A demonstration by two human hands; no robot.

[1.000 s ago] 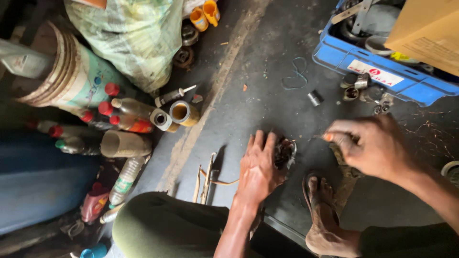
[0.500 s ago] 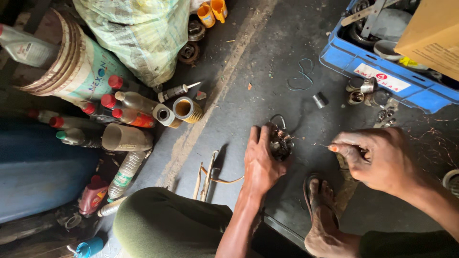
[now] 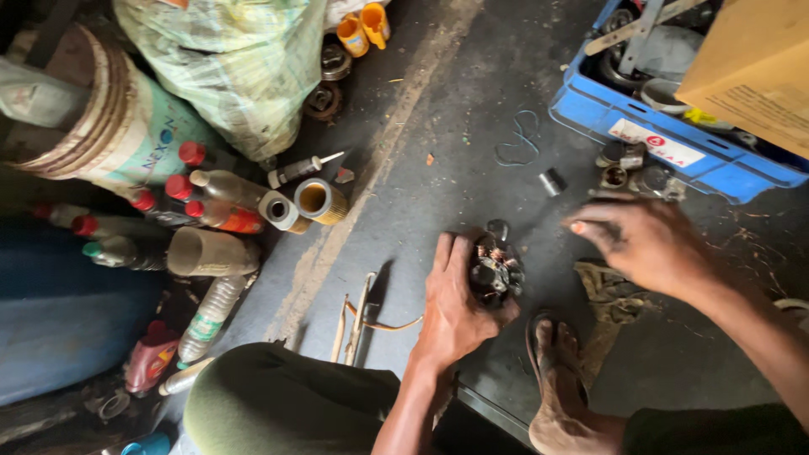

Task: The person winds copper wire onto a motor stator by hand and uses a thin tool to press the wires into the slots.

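Nearest the camera, a knee (image 3: 286, 404) in olive cloth fills the lower edge, and a bare foot in a sandal (image 3: 560, 379) rests on the dark floor (image 3: 472, 109) to its right. Just past the knee, a few thin metal rods (image 3: 358, 316) lie on the floor.

The left hand (image 3: 455, 303) is closed around a small dark motor part (image 3: 495, 268) with copper windings showing, holding it on the floor between knee and foot. The right hand (image 3: 649, 244) hovers just to the right of the part, apart from it, fingers loosely curled with the forefinger and thumb extended; it holds nothing that can be seen. A dirty rag (image 3: 611, 295) lies under it, beside the foot.

Farther out, a small metal cylinder (image 3: 552, 181) and a loop of blue wire (image 3: 518, 139) lie on the floor. At the right stands a blue crate (image 3: 674, 143) of metal parts, with a cardboard box (image 3: 750, 67) over its corner and some fittings (image 3: 632, 173) just in front.

At the left, bottles (image 3: 211, 211) with red caps lie in a heap beside two tape rolls (image 3: 303, 202), a stack of buckets (image 3: 101, 126) and a plastic sack (image 3: 236, 67). Two orange cups (image 3: 362, 25) sit at the far edge.
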